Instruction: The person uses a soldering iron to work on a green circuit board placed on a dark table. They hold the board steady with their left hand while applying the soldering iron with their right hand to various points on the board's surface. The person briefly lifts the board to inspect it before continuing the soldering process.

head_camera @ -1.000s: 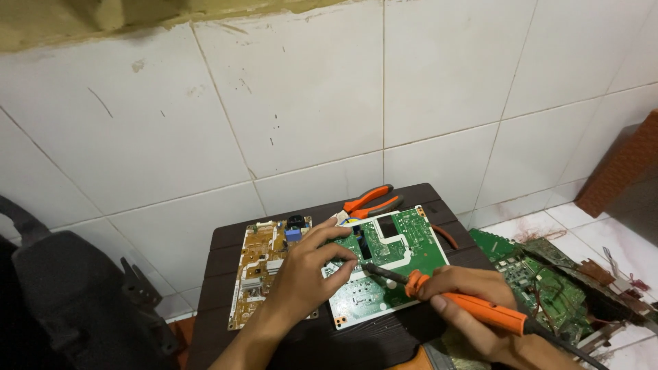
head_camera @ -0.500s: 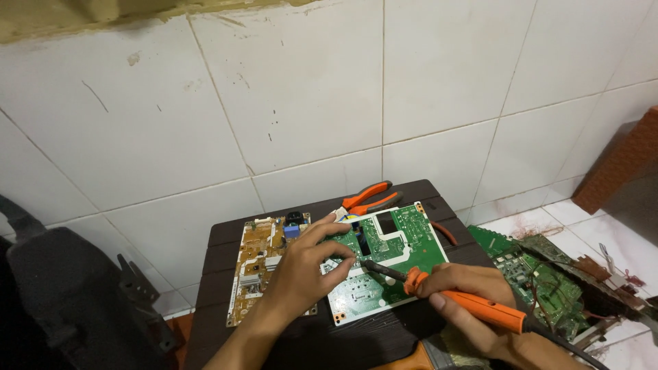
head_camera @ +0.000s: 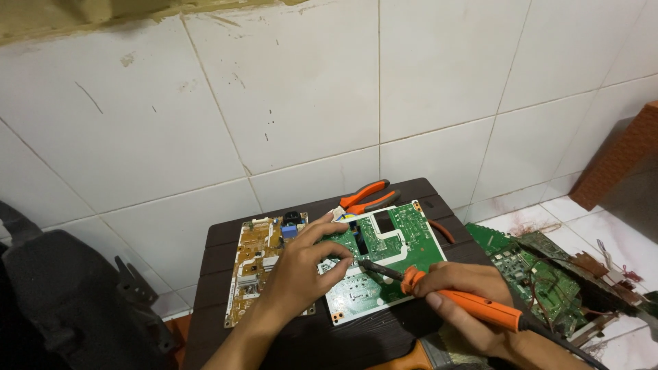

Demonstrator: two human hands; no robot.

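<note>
Head view: on a dark stool (head_camera: 226,322), the left hand (head_camera: 301,270) presses curled fingers on a green circuit board (head_camera: 404,240); the right hand (head_camera: 466,294) grips an orange soldering iron (head_camera: 473,305), its tip against the board. The board looks thin, stiff, light and fragile, best held by its edges.

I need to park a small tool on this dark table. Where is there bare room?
Bare strips of the dark table: along its left edge beside the brown board, and the near edge under the left hand. The middle is crowded: green board, right hand with the soldering iron, pliers at the back.
</note>
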